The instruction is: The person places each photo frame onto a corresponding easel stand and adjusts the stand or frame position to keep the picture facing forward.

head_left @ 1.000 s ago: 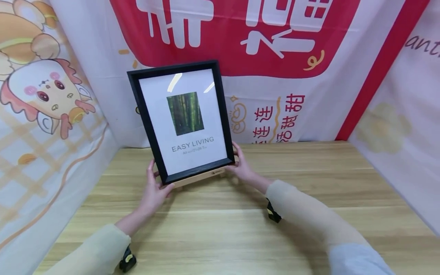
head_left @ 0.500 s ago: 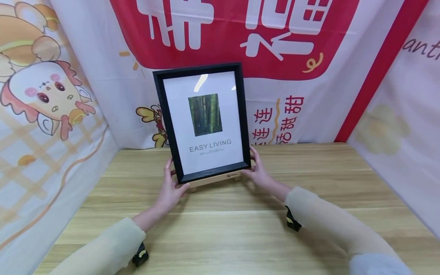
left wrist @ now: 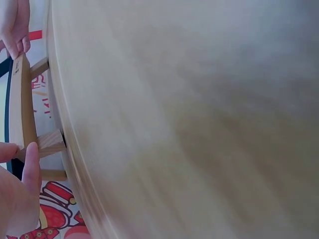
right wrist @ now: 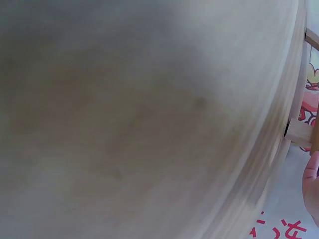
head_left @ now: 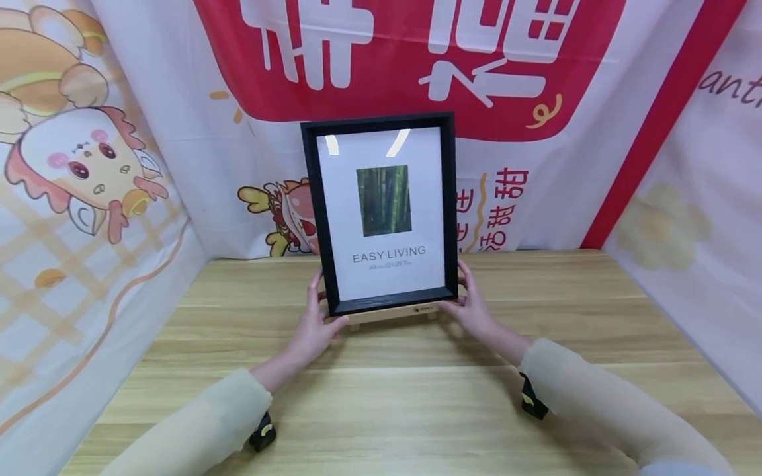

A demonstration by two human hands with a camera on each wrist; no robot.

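A black picture frame [head_left: 385, 274] with a bamboo photo and the words EASY LIVING leans back on a small wooden easel [head_left: 387, 315]. My left hand [head_left: 312, 334] grips the lower left corner, its thumb on the easel's front ledge and its fingers behind. At the lower right corner, my right hand [head_left: 476, 318] holds on in the same way. The left wrist view shows the easel's ledge [left wrist: 24, 109] from the side, with short wooden legs reaching down to the tabletop. Only part of the right hand [right wrist: 312, 186] enters the right wrist view, at the ledge's end.
The wood-grain table [head_left: 393, 410] spreads in front and to both sides. Behind the frame hangs a white and red printed cloth [head_left: 381, 86]. Printed cloths also close off the left side [head_left: 65, 277] and the right side [head_left: 702, 218].
Both hands have moved the easel and picture frame to the right along the table. The frame has also turned to face more squarely forward. Both hands keep their hold.
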